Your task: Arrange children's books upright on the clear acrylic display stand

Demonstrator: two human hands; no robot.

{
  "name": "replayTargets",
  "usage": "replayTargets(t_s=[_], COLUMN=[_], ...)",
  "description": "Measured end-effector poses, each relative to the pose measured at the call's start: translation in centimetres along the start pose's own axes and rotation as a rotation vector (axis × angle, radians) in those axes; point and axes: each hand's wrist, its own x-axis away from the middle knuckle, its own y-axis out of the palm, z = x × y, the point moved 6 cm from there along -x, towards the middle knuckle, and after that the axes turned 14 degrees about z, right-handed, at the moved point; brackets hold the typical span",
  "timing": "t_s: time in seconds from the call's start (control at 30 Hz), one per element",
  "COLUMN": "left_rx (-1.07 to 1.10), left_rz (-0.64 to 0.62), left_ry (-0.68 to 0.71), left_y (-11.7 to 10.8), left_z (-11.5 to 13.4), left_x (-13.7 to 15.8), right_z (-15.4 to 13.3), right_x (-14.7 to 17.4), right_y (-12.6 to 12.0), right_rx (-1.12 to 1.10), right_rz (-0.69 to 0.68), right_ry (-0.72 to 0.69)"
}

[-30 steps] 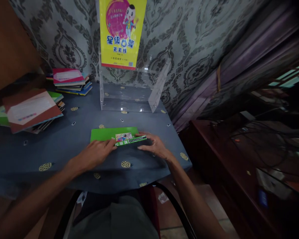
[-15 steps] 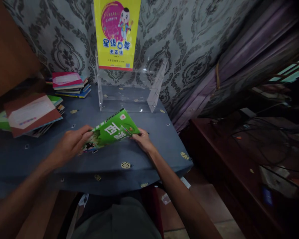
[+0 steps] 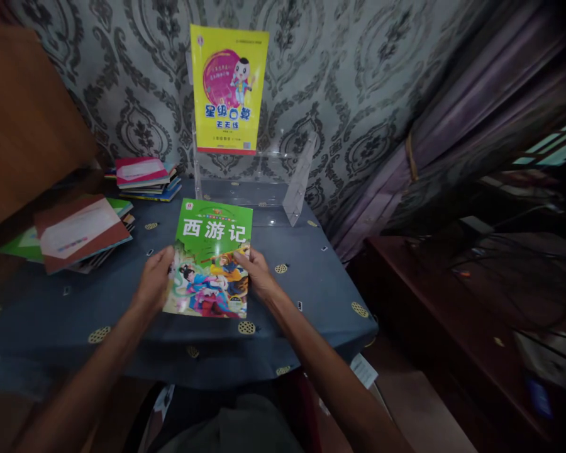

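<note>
A green book (image 3: 212, 264) with white characters and colourful cartoon figures faces me upright, held above the table's front part. My left hand (image 3: 155, 277) is closed on its left edge. On the opposite edge, my right hand (image 3: 258, 272) grips it with the thumb over the cover. Behind it stands a clear acrylic rack (image 3: 298, 182), partly hidden by the book. A yellow book (image 3: 229, 132) with a pink circle and a cartoon child stands upright on the rack's upper left.
Left on the blue tablecloth (image 3: 306, 270) lie two book stacks, one topped by a brown book (image 3: 80, 231), the farther by a pink book (image 3: 140, 168). Patterned wallpaper backs the table. A dark red cabinet (image 3: 434, 314) with cables stands right, beside a purple curtain (image 3: 387, 163).
Both hands have turned the green book from a slanted, foreshortened pose to nearly upright, so its whole cover shows. The view has shifted; the stacks and yellow book appear lower.
</note>
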Motion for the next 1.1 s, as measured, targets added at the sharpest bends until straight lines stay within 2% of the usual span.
replayTargets(t_s=[0.07,0.13,0.17,0.3,0.33,0.43,0.5,0.63,0.7,0.77,0.87,0.93,1.0,1.1], left_rx=[0.051,-0.047,-0.161,-0.772,-0.92,-1.253,-1.338,-1.244,-1.148,-1.033,-0.893,-0.84,-0.811,-0.816], left_rz=[0.037,0.017,-0.01,-0.125,-0.137,-0.116,-0.088,-0.12,-0.138,-0.155,-0.188,-0.216,-0.232,-0.204], left_ry=[-0.108,-0.093,-0.02,0.471,0.556,0.695,0.783,0.93,0.951,0.958,0.951,0.949,0.964,0.986], left_y=[0.4,0.6,0.6,0.8,0.9,1.3,1.8,3.6,4.4,5.0,5.3,5.2,5.0,4.7], left_z=[-2.7,-4.3,-4.5,-3.3,-3.0,-2.2,-1.5,-1.2,-1.8,-2.9,-4.8,-6.0,-6.7,-7.0], left_x=[-0.3,-0.9,-1.3,-1.6,-1.4,-0.9,-0.8,-2.2,-3.5,-4.8,-6.3,-6.9,-7.2,-7.1], right_z=[-0.3,0.0,0.3,1.9,2.2,2.4,1.7,-1.0,-2.1,-2.4,-1.1,0.3,1.6,2.4], right_x=[-0.6,-1.2,-1.5,-2.4,-2.5,-2.6,-2.4,-1.4,-0.8,-0.6,-0.8,-1.4,-2.3,-3.7], right_y=[-1.0,-2.0,-2.5,-4.4,-4.7,-5.5,-5.7,-5.7,-4.7,-2.5,2.5,5.3,6.8,6.9], right_rx=[0.047,0.092,0.116,0.308,0.346,0.461,0.653,1.19,1.344,1.375,1.297,1.27,1.291,1.359], right_rz=[0.033,0.066,0.081,0.144,0.157,0.163,0.152,0.226,0.275,0.223,-0.011,-0.155,-0.196,-0.156], right_ry=[-0.024,-0.03,-0.026,-0.059,-0.069,-0.092,-0.133,-0.281,-0.364,-0.468,-0.648,-0.705,-0.713,-0.715])
